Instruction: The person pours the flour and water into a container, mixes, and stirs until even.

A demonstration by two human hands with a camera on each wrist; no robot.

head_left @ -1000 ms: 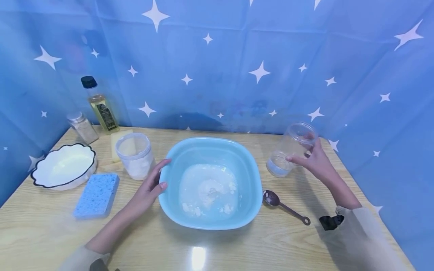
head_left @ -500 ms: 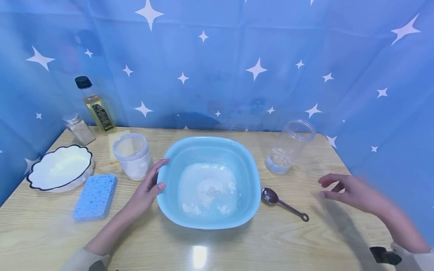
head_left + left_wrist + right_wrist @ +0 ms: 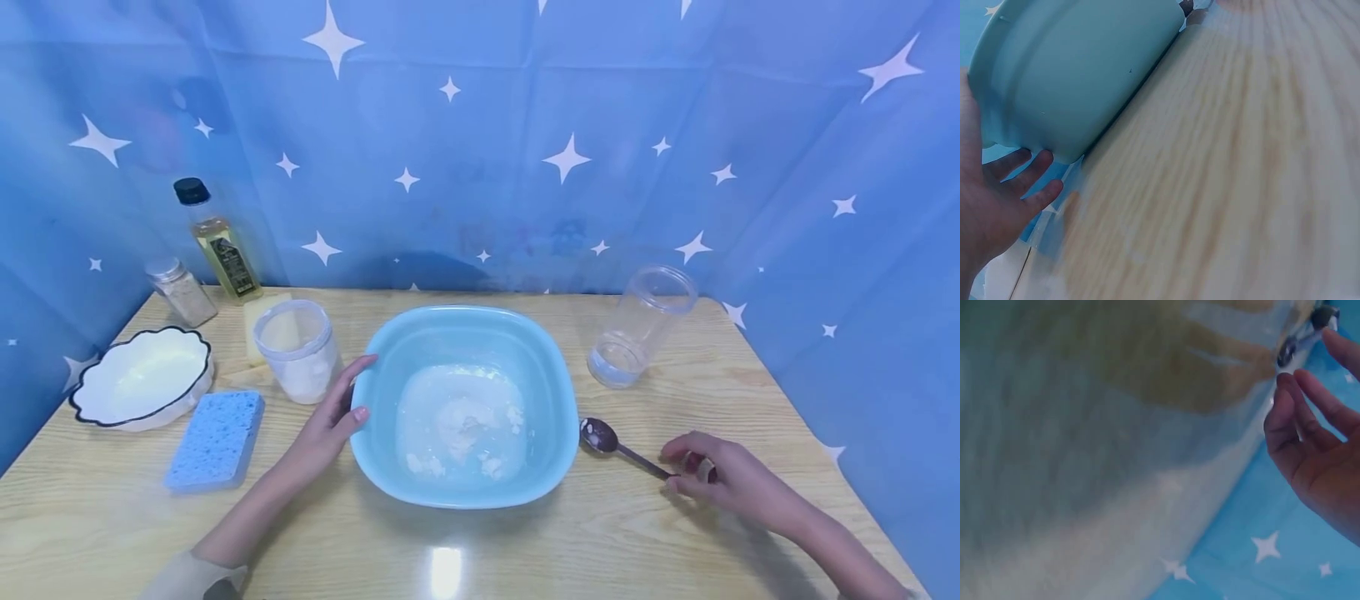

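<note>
A light blue basin (image 3: 558,408) stands mid-table with cloudy liquid and a mound of white powder (image 3: 461,421) in it. My left hand (image 3: 326,429) holds its left side, thumb at the rim. In the left wrist view, fingers spread along the basin's outer wall (image 3: 1079,75). Right of the basin lies a dark measuring spoon (image 3: 600,436) with white bits in its bowl. My right hand (image 3: 731,483) hovers at its handle end, fingers loosely bent. In the right wrist view the handle's ringed end (image 3: 1286,353) shows just beyond the fingertips, ungripped.
A clear jar (image 3: 626,342) with a little water stands back right. To the left are a tub of white powder (image 3: 307,375), a blue sponge (image 3: 213,442), a scalloped white dish (image 3: 146,379), a shaker (image 3: 183,296), an oil bottle (image 3: 225,258) and a pale yellow block (image 3: 255,333).
My right hand has let go of the clear jar, drawn back right, then come in low to the spoon's handle. My left hand has stayed on the basin.
</note>
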